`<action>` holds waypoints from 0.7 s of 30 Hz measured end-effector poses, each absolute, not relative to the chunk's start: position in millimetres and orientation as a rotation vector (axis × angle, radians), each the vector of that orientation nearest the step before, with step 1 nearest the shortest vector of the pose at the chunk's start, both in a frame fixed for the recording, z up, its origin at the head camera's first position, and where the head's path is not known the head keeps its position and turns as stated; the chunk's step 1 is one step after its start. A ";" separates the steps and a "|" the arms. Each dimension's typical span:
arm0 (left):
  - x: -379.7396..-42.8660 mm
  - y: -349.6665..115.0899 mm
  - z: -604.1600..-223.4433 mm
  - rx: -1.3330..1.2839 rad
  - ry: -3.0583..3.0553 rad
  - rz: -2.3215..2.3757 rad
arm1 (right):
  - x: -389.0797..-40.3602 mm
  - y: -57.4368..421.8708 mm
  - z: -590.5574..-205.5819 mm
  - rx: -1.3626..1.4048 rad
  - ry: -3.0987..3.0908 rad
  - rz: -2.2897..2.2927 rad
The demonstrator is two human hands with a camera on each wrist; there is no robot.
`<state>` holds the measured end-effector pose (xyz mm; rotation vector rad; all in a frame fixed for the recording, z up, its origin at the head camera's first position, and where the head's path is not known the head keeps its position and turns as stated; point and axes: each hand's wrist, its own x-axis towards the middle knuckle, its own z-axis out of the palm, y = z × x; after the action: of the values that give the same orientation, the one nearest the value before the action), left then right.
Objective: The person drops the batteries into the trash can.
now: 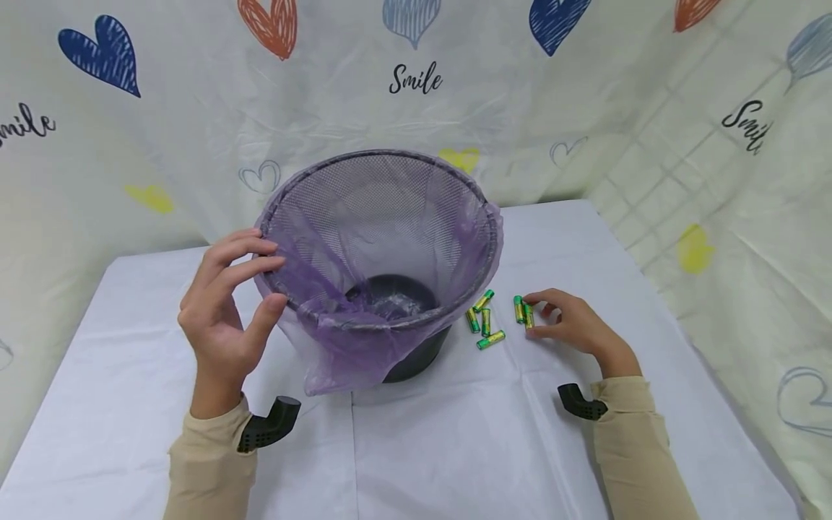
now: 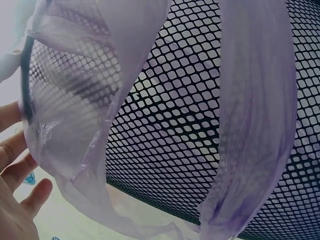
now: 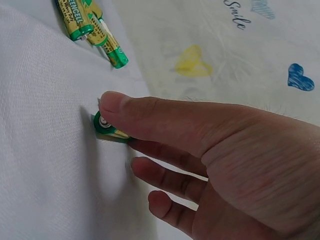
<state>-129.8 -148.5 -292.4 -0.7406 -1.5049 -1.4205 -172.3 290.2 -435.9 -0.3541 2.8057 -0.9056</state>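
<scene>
A dark mesh wastebasket (image 1: 422, 354) stands on the table, lined with a thin purple plastic bag (image 1: 351, 357) folded over its rim. My left hand (image 1: 224, 310) touches the left side of the bagged rim, fingers spread and thumb apart from them. Those fingers also show at the left edge of the left wrist view, beside the bag (image 2: 255, 100). To the right of the basket, my right hand (image 1: 575, 325) pinches a green-and-gold battery (image 1: 529, 316) between thumb and forefinger, close to the tabletop. Another battery (image 1: 518, 309) stands right beside the pinched one.
Several more batteries (image 1: 486, 322) lie between the basket and my right hand. A white cloth (image 1: 442, 448) covers the table. Behind it hangs a pale curtain (image 1: 338, 101) with hearts and lettering, which continues along the right side.
</scene>
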 end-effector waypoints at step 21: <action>-121.6 -149.0 -291.8 -0.731 -1.550 -1.471 | -173.6 291.0 -434.2 -0.304 2.820 -0.860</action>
<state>-121.6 -149.0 -291.8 -0.7314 -1.5499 -1.4707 -173.6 291.0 -434.2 -0.3039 2.8197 -0.8601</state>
